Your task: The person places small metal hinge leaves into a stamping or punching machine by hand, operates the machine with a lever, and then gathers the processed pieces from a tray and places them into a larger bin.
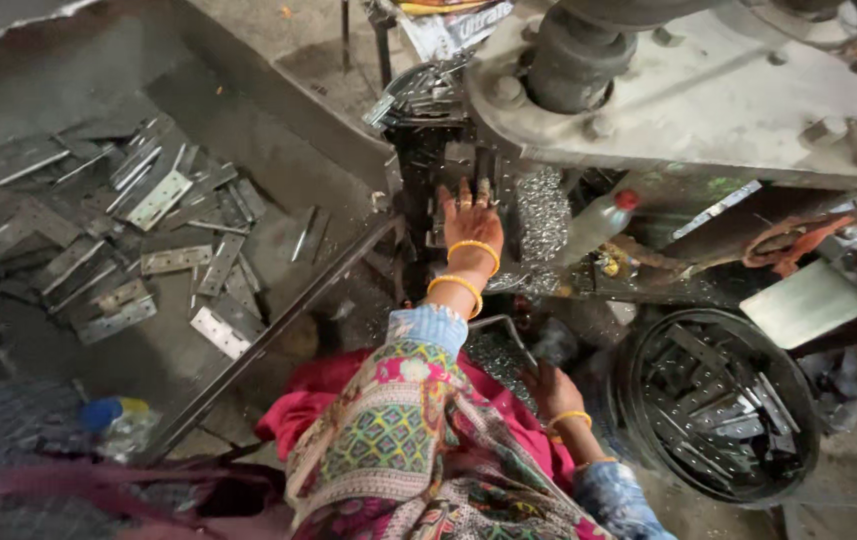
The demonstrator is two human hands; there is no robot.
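The left hand (468,215) reaches forward into the dark tooling (448,160) of a heavy press (708,100), fingers stretched out and close together, their tips resting against the die area; whether a metal piece sits under them is hard to tell, since the spot is shadowed and partly hidden by the hand itself. 2 yellow bangles (463,270) ring that wrist. The right hand (548,385) hangs low beside the lap, fingers loosely curled over a mound of shiny metal scrap (498,355), and it may be pinching a small piece, though the view does not settle that. Just to its right stands a round black tub (718,405) filled with flat perforated metal strips (718,400), and a heap of finished hinge plates (138,240) lies well apart on the floor to the left, beyond a long slanted metal bar (278,335). A plastic bottle with a red cap (598,222) rests on the machine frame near a pile of silvery punchings (543,215). The chief hazard, as I judge it, is the left fingers lying within the press's working zone: a stroke while they are there would crush them. The loose patterned sleeve (428,330) and bangles could also snag on the tooling, and the sharp scrap under the right hand could cut bare skin.
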